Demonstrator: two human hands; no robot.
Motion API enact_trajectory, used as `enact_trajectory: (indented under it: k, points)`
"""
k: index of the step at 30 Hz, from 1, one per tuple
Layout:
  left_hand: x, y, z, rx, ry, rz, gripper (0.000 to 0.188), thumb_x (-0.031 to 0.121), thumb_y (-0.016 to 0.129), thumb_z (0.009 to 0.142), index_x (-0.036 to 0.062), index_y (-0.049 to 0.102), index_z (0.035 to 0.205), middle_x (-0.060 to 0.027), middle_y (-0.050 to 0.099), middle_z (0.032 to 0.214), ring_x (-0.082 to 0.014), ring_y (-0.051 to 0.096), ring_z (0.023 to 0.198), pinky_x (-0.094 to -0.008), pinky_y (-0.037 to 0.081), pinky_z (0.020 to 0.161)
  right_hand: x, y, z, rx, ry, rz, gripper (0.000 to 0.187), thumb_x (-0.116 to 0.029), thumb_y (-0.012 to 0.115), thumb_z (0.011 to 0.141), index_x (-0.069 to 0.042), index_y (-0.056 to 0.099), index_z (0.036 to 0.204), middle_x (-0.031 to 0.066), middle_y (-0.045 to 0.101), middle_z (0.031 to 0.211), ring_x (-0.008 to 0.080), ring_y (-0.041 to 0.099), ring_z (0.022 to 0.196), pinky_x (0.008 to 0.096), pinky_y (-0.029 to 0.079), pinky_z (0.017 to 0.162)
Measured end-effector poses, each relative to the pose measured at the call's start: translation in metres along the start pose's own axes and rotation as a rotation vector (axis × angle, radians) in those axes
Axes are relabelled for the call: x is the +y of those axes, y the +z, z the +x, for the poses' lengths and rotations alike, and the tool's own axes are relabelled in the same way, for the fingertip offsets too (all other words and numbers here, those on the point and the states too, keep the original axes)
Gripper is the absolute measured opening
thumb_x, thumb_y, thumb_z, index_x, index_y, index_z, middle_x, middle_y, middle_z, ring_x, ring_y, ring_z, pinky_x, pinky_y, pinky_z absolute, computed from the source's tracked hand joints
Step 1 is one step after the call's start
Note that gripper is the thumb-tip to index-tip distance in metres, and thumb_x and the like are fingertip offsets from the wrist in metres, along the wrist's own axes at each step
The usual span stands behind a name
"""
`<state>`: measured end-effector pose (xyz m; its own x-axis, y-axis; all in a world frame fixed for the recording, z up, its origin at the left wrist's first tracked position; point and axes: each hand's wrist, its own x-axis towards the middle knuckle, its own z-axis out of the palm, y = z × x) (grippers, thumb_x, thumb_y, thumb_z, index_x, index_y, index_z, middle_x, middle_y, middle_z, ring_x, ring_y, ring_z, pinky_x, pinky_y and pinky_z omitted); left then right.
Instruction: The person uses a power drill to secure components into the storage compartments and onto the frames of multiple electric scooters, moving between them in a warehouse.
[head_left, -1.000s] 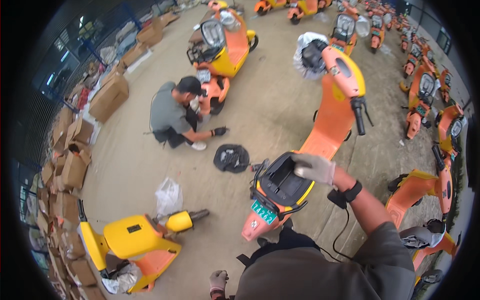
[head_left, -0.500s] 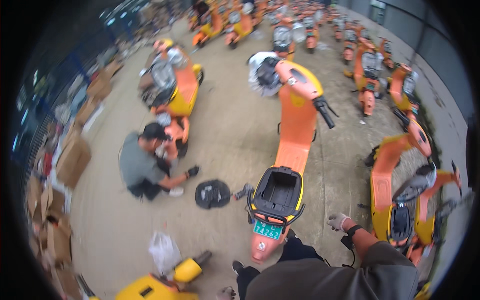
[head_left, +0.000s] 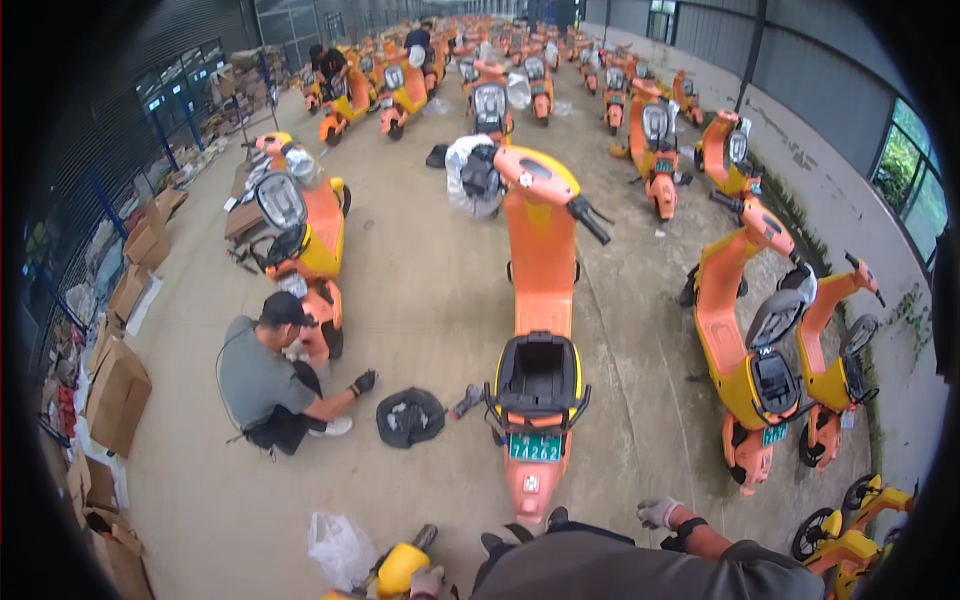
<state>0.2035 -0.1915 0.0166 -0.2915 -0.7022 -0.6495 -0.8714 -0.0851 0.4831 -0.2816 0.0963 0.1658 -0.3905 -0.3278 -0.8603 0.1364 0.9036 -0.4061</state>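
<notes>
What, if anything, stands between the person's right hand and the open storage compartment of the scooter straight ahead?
The black rear rail, at the near right corner of the storage compartment, lies between it and the gloved right hand. Nothing visible covers the opening from above.

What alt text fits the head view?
An orange-and-yellow scooter, storage compartment open, stands ahead; the gloved right hand is clear of it, the left hand near a yellow scooter. Leftward, a worker crouches behind another scooter.

Grey-brown floor, grey panelled right wall, 1 near window showing greenery.
</notes>
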Motion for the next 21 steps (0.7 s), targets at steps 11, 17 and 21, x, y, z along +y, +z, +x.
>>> enact_trajectory:
  k: [11,17,21]
  points:
    - [0.102,-0.034,-0.063,0.126,-0.051,-0.149,0.03,0.027,0.067,0.076,0.0007,0.066,0.092,-0.0156,0.067,0.085,-0.0245,0.065,0.081,-0.0335,0.05,0.076,0.038,-0.007,0.023,-0.095,0.006,0.182,0.026,-0.009,0.061,0.078,0.001,0.064,0.103,0.0071,0.064,0.071,0.0139,0.058,0.054,0.0255,0.047,0.048]
    - [0.095,-0.026,-0.09,0.076,-0.185,-0.14,0.03,0.024,0.066,0.078,-0.002,0.066,0.093,-0.0134,0.067,0.079,-0.021,0.064,0.073,-0.0323,0.05,0.07,0.009,-0.014,0.053,-0.081,-0.094,0.091,0.019,-0.014,0.059,0.081,-0.005,0.067,0.096,0.0041,0.061,0.064,0.0126,0.055,0.05,0.0262,0.043,0.043]
    - [0.126,-0.04,-0.083,0.025,-0.208,-0.078,0.028,0.022,0.066,0.079,-0.0031,0.066,0.092,-0.0115,0.066,0.076,-0.0186,0.063,0.069,-0.0305,0.05,0.067,0.0,-0.032,0.061,0.006,-0.149,0.205,0.019,-0.012,0.058,0.082,-0.004,0.066,0.097,0.0037,0.058,0.062,0.0125,0.054,0.048,0.0271,0.043,0.041]
